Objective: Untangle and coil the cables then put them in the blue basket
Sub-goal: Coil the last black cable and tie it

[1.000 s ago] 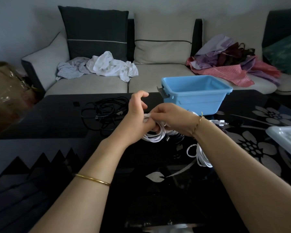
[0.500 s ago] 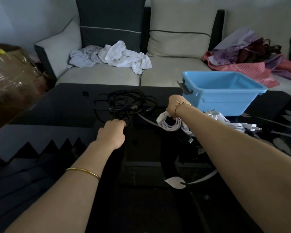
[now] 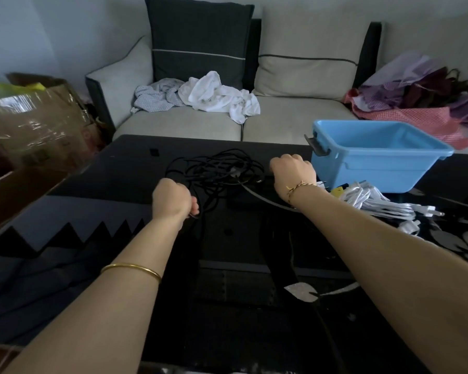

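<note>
L hand [image 3: 173, 198] grips black cable [image 3: 214, 168] | R hand [image 3: 293, 170] grip hidden

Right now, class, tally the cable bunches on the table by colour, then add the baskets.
black cable tangle: 1
white cable bundle: 1
blue basket: 1
Total: 3
</note>
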A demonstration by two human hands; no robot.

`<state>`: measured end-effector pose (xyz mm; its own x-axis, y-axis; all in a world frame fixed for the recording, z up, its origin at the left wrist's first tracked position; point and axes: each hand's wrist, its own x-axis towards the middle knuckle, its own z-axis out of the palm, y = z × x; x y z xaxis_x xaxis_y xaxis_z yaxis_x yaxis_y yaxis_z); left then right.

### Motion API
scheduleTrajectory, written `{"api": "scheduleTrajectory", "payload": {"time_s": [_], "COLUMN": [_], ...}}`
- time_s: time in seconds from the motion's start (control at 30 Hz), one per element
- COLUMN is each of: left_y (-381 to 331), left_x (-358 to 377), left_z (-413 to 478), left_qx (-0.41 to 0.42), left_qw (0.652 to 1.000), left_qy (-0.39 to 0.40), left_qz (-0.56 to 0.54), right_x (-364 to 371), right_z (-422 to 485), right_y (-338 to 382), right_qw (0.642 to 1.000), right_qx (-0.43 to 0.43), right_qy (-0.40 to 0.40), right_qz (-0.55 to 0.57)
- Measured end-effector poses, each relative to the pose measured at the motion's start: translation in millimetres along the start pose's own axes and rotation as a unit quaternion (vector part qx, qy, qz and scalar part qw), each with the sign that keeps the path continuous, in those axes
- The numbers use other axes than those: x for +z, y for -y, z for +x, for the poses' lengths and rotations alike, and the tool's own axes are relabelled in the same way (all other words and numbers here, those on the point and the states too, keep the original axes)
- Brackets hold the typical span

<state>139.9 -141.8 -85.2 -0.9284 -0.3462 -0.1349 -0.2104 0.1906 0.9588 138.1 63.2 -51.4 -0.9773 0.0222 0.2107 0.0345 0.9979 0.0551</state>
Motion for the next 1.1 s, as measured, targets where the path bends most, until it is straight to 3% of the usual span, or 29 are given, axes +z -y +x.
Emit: {"api": "scheduleTrajectory", "payload": {"time_s": [0.07,0.2,0.4,0.5,0.57,0.63,0.77,0.9,1.0,1.1], "left_y": [-10,-19,-13,-3,1,0,-13,-23,-25,-31], "left_x": [-11,-36,-68,-76,-76,-76,-70,-61,-55,-47], "left_z": [-5,-8,-6,2,2,-4,-17,-27,-33,-41], "left_qx": [-0.062,-0.107,-0.168,-0.143,-0.110,-0.075,-0.004,0.095,0.188,0.274], "left_qw": [0.991,0.943,0.882,0.940,0.951,0.960,0.968,0.961,0.948,0.940], "left_qy": [-0.046,-0.133,-0.194,-0.159,-0.204,-0.260,-0.249,-0.251,-0.234,-0.167], "left_qz": [-0.112,-0.287,-0.396,-0.268,-0.203,-0.068,0.015,0.068,0.109,0.116], "right_x": [0,4,31,40,40,41,47,39,33,28], "right_z": [-1,2,13,13,12,8,-2,-7,-14,-22], "right_y": [12,36,46,50,53,58,66,69,62,50], "right_qw": [0.999,0.989,0.980,0.983,0.985,0.983,0.972,0.927,0.904,0.858], "right_qx": [-0.018,0.006,0.067,0.070,0.083,0.091,0.134,0.220,0.206,0.199], "right_qy": [-0.013,0.003,0.174,0.160,0.124,0.106,0.081,0.103,0.120,0.071], "right_qz": [0.036,0.147,0.076,0.059,0.092,0.118,0.174,0.288,0.356,0.468]}}
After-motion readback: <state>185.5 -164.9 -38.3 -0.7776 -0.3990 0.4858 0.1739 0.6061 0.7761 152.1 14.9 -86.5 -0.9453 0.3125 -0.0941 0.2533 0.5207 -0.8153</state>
